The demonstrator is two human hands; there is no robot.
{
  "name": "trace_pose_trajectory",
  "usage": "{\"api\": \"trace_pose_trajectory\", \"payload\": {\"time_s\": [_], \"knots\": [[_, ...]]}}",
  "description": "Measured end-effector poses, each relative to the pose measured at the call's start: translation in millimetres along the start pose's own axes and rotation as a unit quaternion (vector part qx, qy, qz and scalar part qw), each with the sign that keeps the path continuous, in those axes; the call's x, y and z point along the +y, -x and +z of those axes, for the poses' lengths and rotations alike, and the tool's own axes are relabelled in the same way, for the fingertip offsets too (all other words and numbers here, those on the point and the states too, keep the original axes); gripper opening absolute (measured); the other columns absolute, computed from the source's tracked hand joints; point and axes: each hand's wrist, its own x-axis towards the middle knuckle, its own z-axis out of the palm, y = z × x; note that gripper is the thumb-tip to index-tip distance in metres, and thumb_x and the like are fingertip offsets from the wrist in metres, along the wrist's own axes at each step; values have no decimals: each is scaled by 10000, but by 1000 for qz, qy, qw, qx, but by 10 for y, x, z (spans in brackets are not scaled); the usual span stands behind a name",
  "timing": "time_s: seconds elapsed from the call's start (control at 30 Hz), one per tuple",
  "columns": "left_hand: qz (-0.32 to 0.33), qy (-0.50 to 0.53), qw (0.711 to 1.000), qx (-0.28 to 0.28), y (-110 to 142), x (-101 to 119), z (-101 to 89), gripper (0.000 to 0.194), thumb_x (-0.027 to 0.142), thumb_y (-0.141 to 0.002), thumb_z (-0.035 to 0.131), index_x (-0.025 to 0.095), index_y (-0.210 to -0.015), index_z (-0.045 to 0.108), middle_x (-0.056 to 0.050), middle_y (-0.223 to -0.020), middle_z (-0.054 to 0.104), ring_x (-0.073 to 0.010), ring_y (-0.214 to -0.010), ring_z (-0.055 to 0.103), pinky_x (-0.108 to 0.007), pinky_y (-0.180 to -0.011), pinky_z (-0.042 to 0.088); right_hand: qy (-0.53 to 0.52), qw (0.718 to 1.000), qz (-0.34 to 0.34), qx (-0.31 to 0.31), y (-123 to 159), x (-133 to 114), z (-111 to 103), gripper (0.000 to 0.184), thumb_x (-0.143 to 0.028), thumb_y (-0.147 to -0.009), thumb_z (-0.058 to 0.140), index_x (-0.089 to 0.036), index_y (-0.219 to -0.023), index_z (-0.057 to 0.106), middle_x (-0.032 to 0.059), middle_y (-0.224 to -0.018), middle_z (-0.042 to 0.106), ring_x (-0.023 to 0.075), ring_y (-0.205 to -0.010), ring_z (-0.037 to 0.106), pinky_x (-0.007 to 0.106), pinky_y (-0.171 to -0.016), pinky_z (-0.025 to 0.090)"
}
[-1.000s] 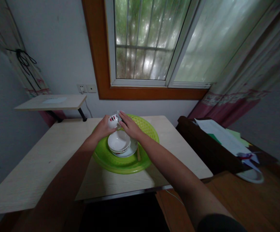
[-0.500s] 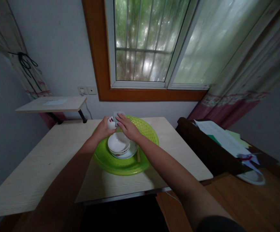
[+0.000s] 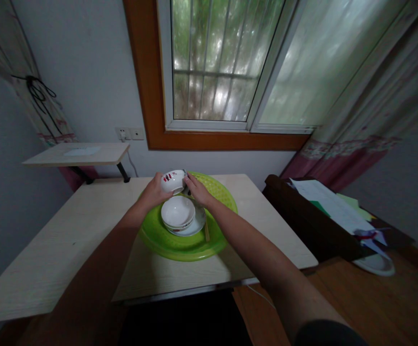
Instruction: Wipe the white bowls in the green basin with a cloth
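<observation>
A white bowl with red and black markings is held tilted above the green tray, its outer side facing me. My left hand grips it at the left. My right hand is at the bowl's right side, fingers closed over a greyish cloth that shows only in small parts under them. Just below the hands, white bowls are stacked on a white plate. Beside the plate lies a thin wooden piece, perhaps chopsticks. All of these rest on the round green tray.
The tray sits on a pale wooden table. A small raised shelf with a paper on it stands at the back left. Behind are the wall and a barred window. Papers lie on a dark brown piece of furniture at right.
My right hand has moved slightly right and down with the grey cloth, from the bowl's upper part to its right side. The bowl has turned, and its painted outer side now shows.
</observation>
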Motion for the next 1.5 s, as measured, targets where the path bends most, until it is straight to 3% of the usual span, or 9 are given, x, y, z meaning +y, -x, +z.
{"api": "trace_pose_trajectory", "payload": {"time_s": [0.17, 0.33, 0.47, 0.63, 0.87, 1.07, 1.27, 1.37, 1.5], "knots": [[14, 0, 1000, -1, 3, -38, 13, 526, 364, -683, 784, 237, -1075, 457, -59, -1030, 648, -264, -942, 661, -370, -801, 522, 38, 995, -87, -10, 22, -81, -2, 696, -673, -1034, 389, -247, -1574, 492, 80, -1632, 468, 244, -1528, 412, 478, -1296, 255], [37, 20, 999, -4, 4, -18, 7, 484, 359, -684, 769, 235, -1037, 462, -43, -976, 627, -259, -905, 658, -373, -785, 522, 127, 971, -197, -51, 79, -199, 2, 564, -503, -1063, 460, -252, -1565, 506, 74, -1686, 376, 245, -1583, 300, 500, -1307, 230], [40, 23, 999, -3, 4, 1, 7, 474, 323, -665, 772, 234, -1004, 453, -41, -950, 621, -261, -912, 664, -377, -795, 528, 175, 944, -266, -85, 124, -293, 29, 513, -337, -1018, 547, -259, -1525, 554, 58, -1680, 391, 263, -1612, 211, 550, -1298, 238], [23, 47, 999, 3, 7, 31, -8, 542, 382, -654, 796, 234, -1031, 435, -49, -992, 640, -261, -936, 670, -376, -794, 531, 176, 932, -301, -97, 105, -305, 28, 524, -172, -936, 545, -234, -1451, 621, 74, -1643, 451, 258, -1601, 250, 549, -1279, 281], [-47, 58, 996, 54, -34, 60, -49, 574, 372, -640, 803, 236, -1039, 414, -47, -979, 657, -250, -883, 677, -365, -761, 525, 152, 948, -276, -41, 53, -256, -30, 433, -120, -899, 549, -219, -1292, 703, 103, -1586, 523, 248, -1514, 421, 516, -1264, 315], [-100, 52, 990, 89, -55, 65, -62, 594, 423, -650, 814, 256, -1023, 383, -62, -994, 665, -274, -915, 682, -380, -773, 524, 121, 965, -234, -4, 32, -215, -61, 340, -156, -916, 579, -218, -1238, 667, 136, -1579, 514, 244, -1452, 485, 484, -1234, 362], [-106, 54, 989, 86, -40, 76, -74, 600, 432, -654, 816, 256, -1045, 396, -75, -1031, 664, -297, -965, 685, -410, -822, 534, 60, 993, -99, 0, -15, 22, -14, 249, -253, -891, 667, -219, -1123, 585, 156, -1545, 516, 270, -1409, 515, 515, -1123, 472], [-106, 59, 989, 86, -43, 74, -73, 607, 436, -648, 817, 255, -1045, 396, -66, -1034, 654, -290, -970, 681, -407, -831, 532, 23, 999, -37, -14, -24, 93, 5, 318, -330, -869, 710, -227, -1110, 529, 138, -1374, 617, 269, -1283, 611, 493, -1026, 538], [-101, 71, 990, 70, -49, 37, -60, 620, 465, -651, 813, 254, -1057, 395, -58, -1037, 641, -280, -975, 671, -399, -833, 525, -23, 1000, -10, -14, -23, 92, -1, 479, -463, -822, 762, -237, -1128, 471, 106, -1243, 643, 265, -1178, 663, 484, -1019, 532]]}}
